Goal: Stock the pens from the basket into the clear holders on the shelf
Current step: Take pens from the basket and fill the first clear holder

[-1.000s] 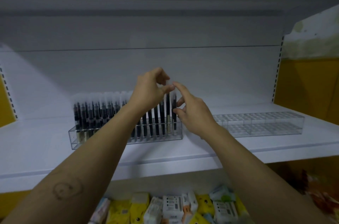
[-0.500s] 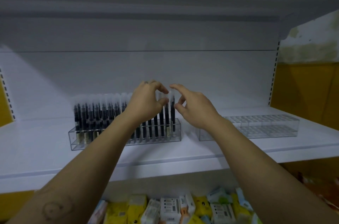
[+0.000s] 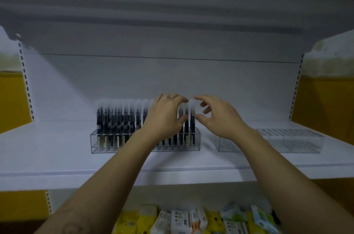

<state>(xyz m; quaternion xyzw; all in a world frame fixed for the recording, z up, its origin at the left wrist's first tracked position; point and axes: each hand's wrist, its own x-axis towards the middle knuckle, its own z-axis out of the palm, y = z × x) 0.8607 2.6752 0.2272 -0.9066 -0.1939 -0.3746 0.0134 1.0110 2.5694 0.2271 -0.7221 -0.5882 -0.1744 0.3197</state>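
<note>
Both hands have dropped since a second ago: they were up above the pens with the fingertips meeting, and now they're down at cap height and apart. Biggest thing first, one white shelf [image 3: 57, 159] carries two clear holders. The left holder [image 3: 115, 147] is packed with dark pens [image 3: 118, 118] wearing frosted caps, way too many and too blurry for me to count, though two stand clear between the hands. The right holder [image 3: 298, 141] has nothing in its slots. No basket anywhere in view. Below the shelf there's a jumble of yellow and white packets [image 3: 182, 220], uncountable too. The left hand [image 3: 164, 116] is curled over the caps near that holder's right end, thumb against a barrel, so it's gripping a pen there. The right hand [image 3: 216, 116] is loose, fingers spread, thumb just beside the last pen but holding nothing. My guess is this is seating the last pens in the left holder. Next up would be pushing that one fully down, letting go, then fetching more pens for the right holder.
</note>
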